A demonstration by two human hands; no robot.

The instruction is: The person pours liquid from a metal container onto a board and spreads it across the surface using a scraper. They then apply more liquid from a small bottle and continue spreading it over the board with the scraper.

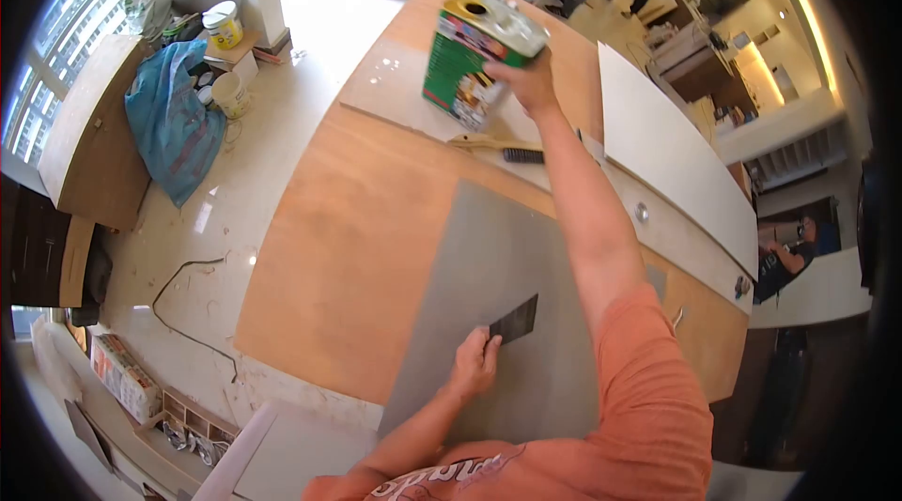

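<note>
My right hand (528, 83) reaches far across the table and grips a green rectangular metal can (465, 69) by its right side. The can leans a little, its worn top showing a dark round opening, above a pale board (385, 92). Closer to my body, my left hand (474, 362) is closed on a dark flat scraper (515, 321), held over a grey sheet (470, 257). Just below the can lies a brush (523, 155) with a wooden handle and black bristles.
The sheet and boards rest on a large wood panel (329, 238). A long white panel (667, 144) lies along the right. Paint buckets (224, 27) and a blue sack (174, 116) stand left. A dark strip (160, 294) curves across the floor. Other people (794, 257) are farther right and back.
</note>
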